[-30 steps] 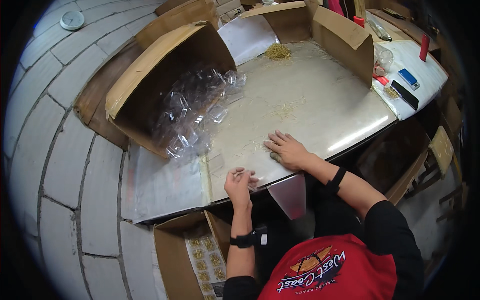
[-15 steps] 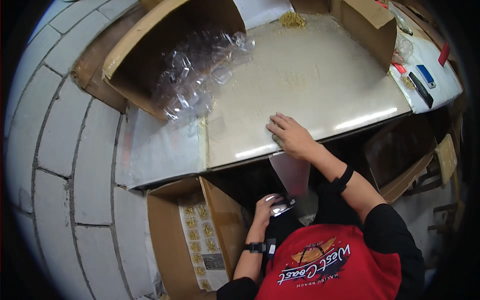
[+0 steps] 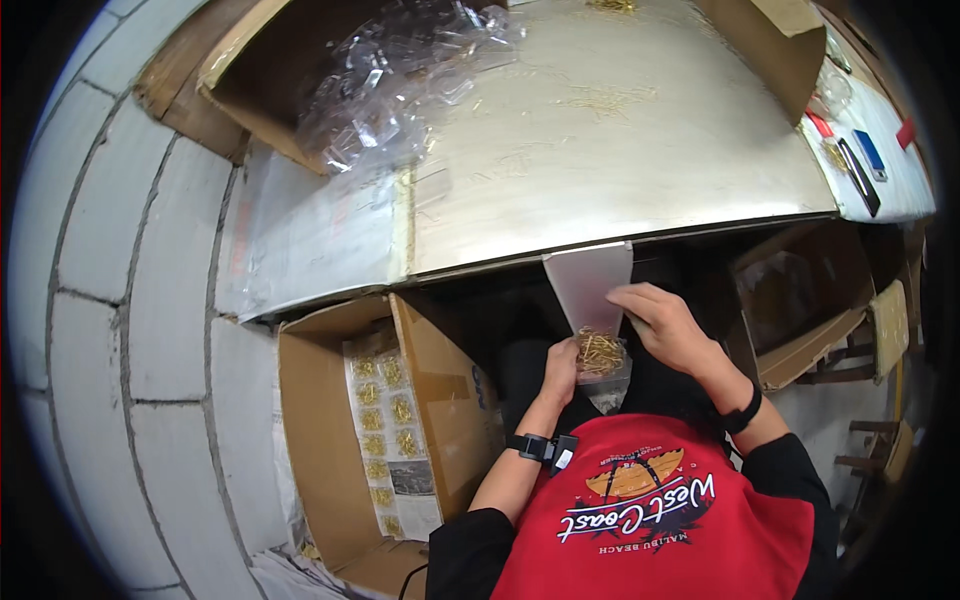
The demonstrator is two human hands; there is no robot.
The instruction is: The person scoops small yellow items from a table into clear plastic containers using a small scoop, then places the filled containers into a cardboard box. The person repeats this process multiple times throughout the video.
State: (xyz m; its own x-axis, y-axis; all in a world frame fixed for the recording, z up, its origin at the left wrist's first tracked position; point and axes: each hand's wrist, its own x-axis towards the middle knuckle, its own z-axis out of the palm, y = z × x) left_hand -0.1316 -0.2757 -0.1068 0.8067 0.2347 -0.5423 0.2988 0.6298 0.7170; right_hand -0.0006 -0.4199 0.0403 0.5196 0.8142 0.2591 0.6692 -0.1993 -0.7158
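A pale, translucent chute (image 3: pixel 586 278) slopes down from the table's front edge towards my lap. At its lower end lies a heap of thin gold pins (image 3: pixel 600 352). My left hand (image 3: pixel 562 372) is closed beside the heap, on a clear plastic box (image 3: pixel 606 388) that shows only in part under the pins. Whether all the pins lie inside the box, I cannot tell. My right hand (image 3: pixel 662 322) is at the chute's right side, its fingers stretched out and fingertips by the chute's edge. Nothing shows in it.
Scattered gold pins (image 3: pixel 610 98) lie on the table (image 3: pixel 520 215). Clear plastic boxes (image 3: pixel 385 100) spill from a tipped carton (image 3: pixel 235 75) at the far left. Below, an open carton (image 3: pixel 310 440) holds rows of filled boxes (image 3: pixel 372 420). A blue object (image 3: pixel 869 155) lies far right.
My right hand has left the tabletop and come down to the chute. Gold pins now lie at the chute's lower end, where my left hand has moved up. The view has shifted.
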